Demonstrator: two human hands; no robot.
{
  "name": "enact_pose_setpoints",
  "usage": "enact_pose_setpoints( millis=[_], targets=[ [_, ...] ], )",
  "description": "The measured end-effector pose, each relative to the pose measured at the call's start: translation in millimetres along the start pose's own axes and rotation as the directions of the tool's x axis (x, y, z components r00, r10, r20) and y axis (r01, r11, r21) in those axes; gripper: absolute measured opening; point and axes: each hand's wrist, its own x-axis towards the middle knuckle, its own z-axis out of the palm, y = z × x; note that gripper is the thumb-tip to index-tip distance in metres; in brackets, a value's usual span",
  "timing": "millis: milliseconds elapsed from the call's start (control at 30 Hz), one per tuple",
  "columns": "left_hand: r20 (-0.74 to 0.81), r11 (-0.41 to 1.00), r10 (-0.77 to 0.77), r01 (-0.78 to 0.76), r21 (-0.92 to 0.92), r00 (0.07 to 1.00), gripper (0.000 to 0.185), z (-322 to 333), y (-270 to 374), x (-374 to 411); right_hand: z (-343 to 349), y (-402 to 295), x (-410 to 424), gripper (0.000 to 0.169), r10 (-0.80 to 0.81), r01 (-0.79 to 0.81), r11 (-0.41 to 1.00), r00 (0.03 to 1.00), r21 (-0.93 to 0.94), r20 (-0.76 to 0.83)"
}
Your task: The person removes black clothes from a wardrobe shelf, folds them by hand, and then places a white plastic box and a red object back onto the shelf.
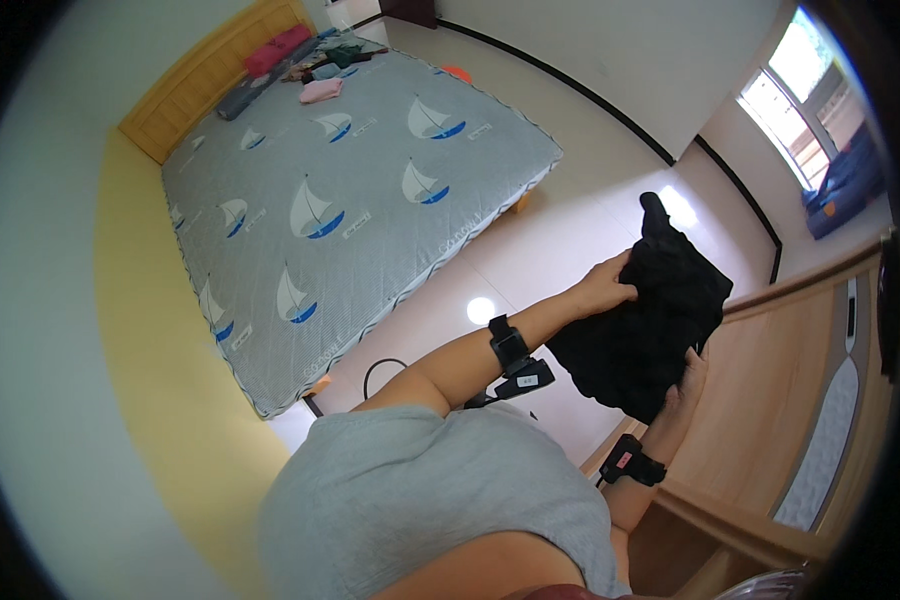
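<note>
A black cloth garment [645, 315] hangs in the air between my two hands, beside the wooden wardrobe. My left hand [607, 283] grips its upper left edge, the thumb lying over the fabric. Lower down on its right side, my right hand [688, 382] holds the edge, with part of the fingers hidden behind the cloth. A narrow end of the garment sticks up at the top; I cannot tell which kind of garment it is. Each forearm wears a black strap with a small device.
A bed [375, 187] with a sailboat-patterned grey sheet stands to the left. On it lie a folded pink cloth [321, 91], a red pillow [277, 49] and rumpled clothes [337, 60]. The wooden wardrobe [765, 390] is close on the right. A dark cable [379, 365] shows near the bed.
</note>
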Motion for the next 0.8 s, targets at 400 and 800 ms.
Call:
enact_pose_setpoints(
  millis=[400,800],
  targets=[
    [-0.235,0.997,-0.080,0.080,-0.008,0.969,0.067,-83.2,-8.3,78.8,101.6,-1.9,145.7,0.054,0.136,-0.135,0.991,0.963,-0.020,0.232],
    [-0.565,0.996,-0.090,0.084,-0.037,0.820,0.060,-133.9,-29.1,197.0,188.8,-24.6,309.9,0.054,0.204,-0.137,0.973,0.890,-0.187,0.408]
  ],
)
